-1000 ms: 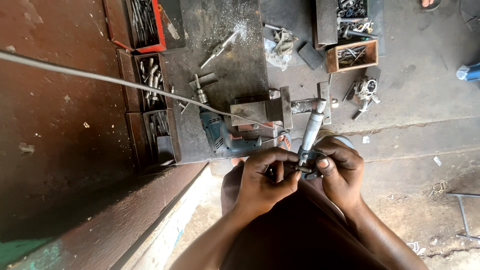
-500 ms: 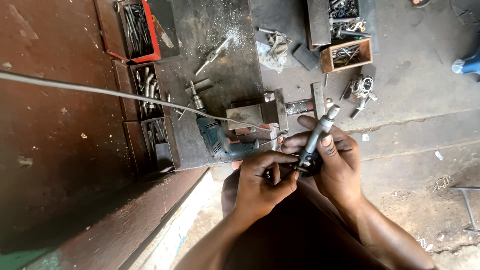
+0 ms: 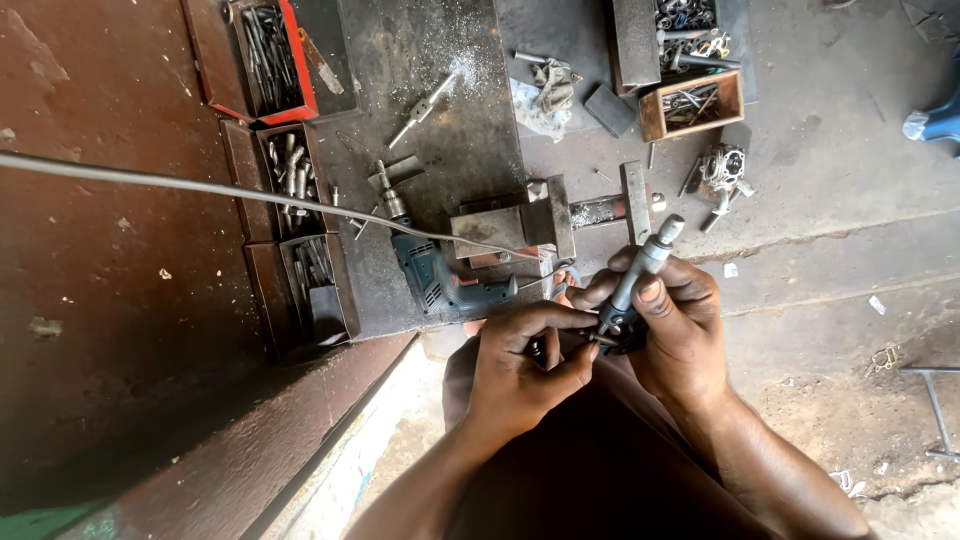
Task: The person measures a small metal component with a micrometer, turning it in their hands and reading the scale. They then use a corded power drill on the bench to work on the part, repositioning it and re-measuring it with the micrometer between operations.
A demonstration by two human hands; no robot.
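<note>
Rust-brown steel door leaf (image 3: 110, 300), far left: flaking paint, a thin grey cable (image 3: 200, 187) strung slantwise across it.

Red metal tray (image 3: 262, 60) and two brown open boxes (image 3: 290, 235) below it: loose drill bits and rods, dull grey, oily.

Dark steel plate on the floor (image 3: 440, 110), serving as counter: gritty, dusted with pale metal filings; a T-shaped tap wrench (image 3: 420, 108) lies on it.

Blue-green electric hand drill (image 3: 432, 275): plastic body, chuck pointing up the frame, lying beside a heavy grey bench vice (image 3: 520, 228).

Left hand (image 3: 525, 365): fingers pinched on a small dark part at the lower end of the tool; exactly what they pinch is hidden.

Slim grey metal cylinder tool with knurled end (image 3: 640, 270): held above the lap, tilted up to the right, just in front of the vice.

Right hand (image 3: 675, 330): fingers wrapped round the tool's black lower body, thumb laid along the shaft.

Wooden box of fittings (image 3: 692, 105) and a small cast-metal assembly (image 3: 722, 170), upper right, on bare cracked concrete.

Risk, as judged: the smooth, possibly oily shaft could slip in the grasp, and the small pinched part could drop into the floor debris and be lost.
</note>
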